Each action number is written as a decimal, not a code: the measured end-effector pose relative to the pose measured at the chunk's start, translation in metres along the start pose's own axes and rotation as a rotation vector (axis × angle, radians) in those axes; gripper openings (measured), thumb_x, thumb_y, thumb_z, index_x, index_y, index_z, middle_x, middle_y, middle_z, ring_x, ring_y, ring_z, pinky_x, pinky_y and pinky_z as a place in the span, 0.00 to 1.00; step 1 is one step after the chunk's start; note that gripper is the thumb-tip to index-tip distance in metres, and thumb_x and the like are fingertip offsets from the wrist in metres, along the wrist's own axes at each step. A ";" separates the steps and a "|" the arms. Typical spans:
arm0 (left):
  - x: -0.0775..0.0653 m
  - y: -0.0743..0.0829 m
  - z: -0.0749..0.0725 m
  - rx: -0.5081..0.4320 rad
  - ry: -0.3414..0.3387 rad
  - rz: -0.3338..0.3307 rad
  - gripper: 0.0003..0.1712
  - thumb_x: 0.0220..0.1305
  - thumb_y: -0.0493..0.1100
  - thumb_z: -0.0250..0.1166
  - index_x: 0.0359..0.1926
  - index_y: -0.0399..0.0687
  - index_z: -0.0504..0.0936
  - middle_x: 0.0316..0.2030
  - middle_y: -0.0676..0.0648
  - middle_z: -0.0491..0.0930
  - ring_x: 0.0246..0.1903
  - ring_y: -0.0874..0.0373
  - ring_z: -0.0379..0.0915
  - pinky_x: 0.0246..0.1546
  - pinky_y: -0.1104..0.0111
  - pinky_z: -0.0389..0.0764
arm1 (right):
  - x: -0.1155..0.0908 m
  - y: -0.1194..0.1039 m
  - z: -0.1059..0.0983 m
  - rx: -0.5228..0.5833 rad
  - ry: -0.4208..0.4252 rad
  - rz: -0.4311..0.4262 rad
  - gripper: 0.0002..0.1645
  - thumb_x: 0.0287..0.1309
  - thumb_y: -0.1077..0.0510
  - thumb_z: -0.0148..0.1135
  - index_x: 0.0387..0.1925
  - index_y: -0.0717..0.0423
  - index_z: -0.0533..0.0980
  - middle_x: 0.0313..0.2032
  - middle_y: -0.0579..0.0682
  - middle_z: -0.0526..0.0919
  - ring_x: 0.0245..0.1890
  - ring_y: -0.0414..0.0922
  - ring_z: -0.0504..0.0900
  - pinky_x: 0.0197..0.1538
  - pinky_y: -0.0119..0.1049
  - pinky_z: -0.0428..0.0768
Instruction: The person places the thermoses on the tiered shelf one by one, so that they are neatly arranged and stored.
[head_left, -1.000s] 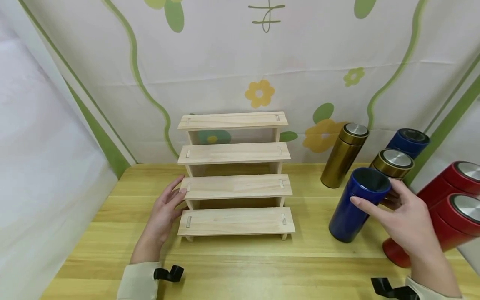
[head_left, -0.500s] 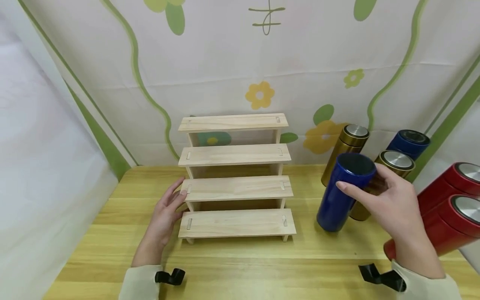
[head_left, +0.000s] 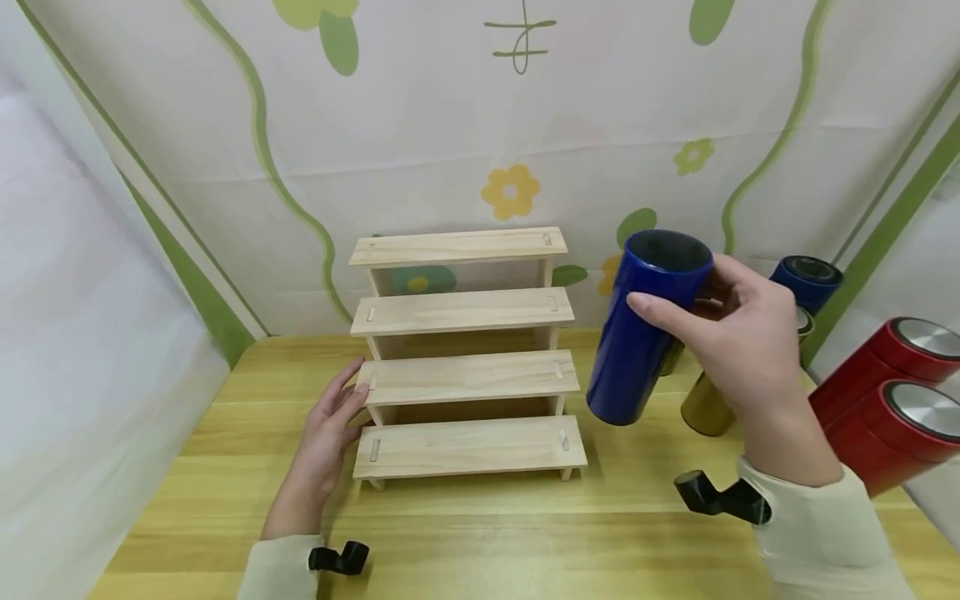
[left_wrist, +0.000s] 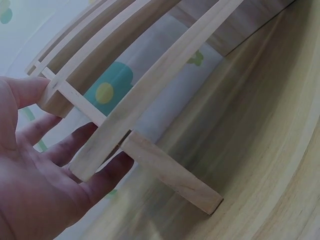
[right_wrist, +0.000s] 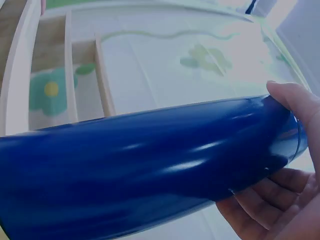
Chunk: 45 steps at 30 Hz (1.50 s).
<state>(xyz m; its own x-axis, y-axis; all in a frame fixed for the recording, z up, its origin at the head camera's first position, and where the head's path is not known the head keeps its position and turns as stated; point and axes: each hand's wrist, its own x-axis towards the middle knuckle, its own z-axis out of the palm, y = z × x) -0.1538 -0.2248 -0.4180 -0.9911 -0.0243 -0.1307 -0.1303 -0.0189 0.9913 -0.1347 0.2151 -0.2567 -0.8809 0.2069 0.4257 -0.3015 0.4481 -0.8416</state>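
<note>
Blue bottle (head_left: 645, 342): raised and carried leftward since the earlier frames, away from the other bottles; held beside the right side of the wooden rack (head_left: 465, 379), apart from it, dark upper end toward the head camera. Whether that end is a lid or an open mouth, I cannot tell.
Right hand (head_left: 750, 342): curled firmly round the blue bottle near its upper end, thumb on one side, fingers on the other.
Left hand (head_left: 330, 437): partly open, loosely clasping the rack's left side; thumb on the end of the third board from the top, fingers spread below it.
Wooden rack: four pale stepped boards on upright side pieces, standing on the table (head_left: 487, 542).
Gold bottles: two, both partly hidden behind the blue bottle and right hand; the nearer (head_left: 707, 406) shows its base.
Second blue bottle (head_left: 808, 282): behind the right hand, dark-topped, its lower part hidden.
Red bottles (head_left: 873, 446): two side by side at the far right, silver-topped, partly covered by the right forearm.
Backdrop (head_left: 412, 117): white cloth printed with flowers and green wavy lines.
</note>
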 end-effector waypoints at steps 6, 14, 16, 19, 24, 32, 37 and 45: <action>0.002 -0.002 -0.002 -0.003 -0.004 0.004 0.36 0.84 0.57 0.56 0.86 0.68 0.57 0.78 0.45 0.64 0.68 0.59 0.67 0.76 0.48 0.64 | 0.014 -0.022 0.019 0.039 -0.058 -0.015 0.29 0.57 0.47 0.83 0.59 0.44 0.85 0.48 0.38 0.90 0.47 0.40 0.89 0.48 0.24 0.85; 0.002 -0.002 -0.001 0.028 0.014 -0.005 0.35 0.84 0.59 0.55 0.85 0.70 0.57 0.77 0.48 0.66 0.69 0.59 0.67 0.67 0.60 0.71 | 0.033 -0.046 0.038 0.095 -0.117 -0.021 0.30 0.56 0.40 0.83 0.58 0.44 0.86 0.49 0.43 0.90 0.51 0.43 0.87 0.54 0.30 0.84; 0.003 -0.002 -0.001 0.022 0.010 -0.001 0.36 0.84 0.58 0.55 0.86 0.69 0.57 0.77 0.47 0.66 0.69 0.58 0.66 0.69 0.57 0.70 | 0.038 -0.052 0.043 0.104 -0.131 -0.017 0.31 0.55 0.38 0.83 0.58 0.43 0.86 0.50 0.43 0.90 0.52 0.44 0.87 0.55 0.32 0.83; 0.003 -0.002 0.000 0.007 0.010 0.008 0.36 0.84 0.58 0.55 0.86 0.68 0.56 0.77 0.47 0.65 0.69 0.57 0.65 0.73 0.51 0.66 | 0.046 -0.060 0.053 0.120 -0.162 -0.026 0.32 0.55 0.36 0.82 0.57 0.44 0.86 0.50 0.44 0.90 0.52 0.44 0.86 0.56 0.36 0.82; 0.003 -0.002 0.001 0.006 0.021 0.008 0.36 0.84 0.58 0.56 0.85 0.70 0.57 0.75 0.47 0.67 0.68 0.58 0.67 0.73 0.51 0.67 | 0.062 -0.074 0.073 0.181 -0.229 -0.055 0.33 0.55 0.38 0.82 0.59 0.45 0.85 0.50 0.48 0.89 0.51 0.47 0.87 0.57 0.40 0.84; 0.002 -0.003 0.003 0.015 0.026 0.004 0.35 0.84 0.59 0.56 0.85 0.72 0.58 0.73 0.49 0.69 0.68 0.58 0.67 0.73 0.51 0.67 | 0.086 -0.099 0.103 0.212 -0.312 -0.030 0.39 0.56 0.37 0.81 0.66 0.46 0.82 0.57 0.48 0.89 0.55 0.44 0.87 0.64 0.45 0.83; 0.001 -0.004 0.005 0.017 0.025 0.000 0.35 0.84 0.59 0.55 0.85 0.72 0.58 0.73 0.50 0.69 0.68 0.58 0.67 0.73 0.50 0.67 | 0.097 -0.115 0.117 0.241 -0.327 -0.048 0.36 0.59 0.39 0.80 0.66 0.46 0.82 0.58 0.47 0.88 0.57 0.42 0.86 0.67 0.43 0.81; 0.001 -0.004 0.006 0.003 0.014 0.000 0.35 0.84 0.59 0.56 0.85 0.72 0.58 0.74 0.47 0.66 0.70 0.56 0.65 0.73 0.52 0.66 | 0.109 -0.137 0.130 0.258 -0.328 -0.088 0.34 0.59 0.41 0.80 0.64 0.47 0.82 0.57 0.47 0.89 0.56 0.42 0.86 0.64 0.38 0.82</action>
<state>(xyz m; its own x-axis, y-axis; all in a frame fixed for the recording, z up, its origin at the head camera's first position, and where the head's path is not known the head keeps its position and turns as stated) -0.1540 -0.2185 -0.4223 -0.9907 -0.0382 -0.1308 -0.1303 -0.0161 0.9913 -0.2363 0.0630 -0.1380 -0.9047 -0.1285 0.4062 -0.4252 0.2107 -0.8802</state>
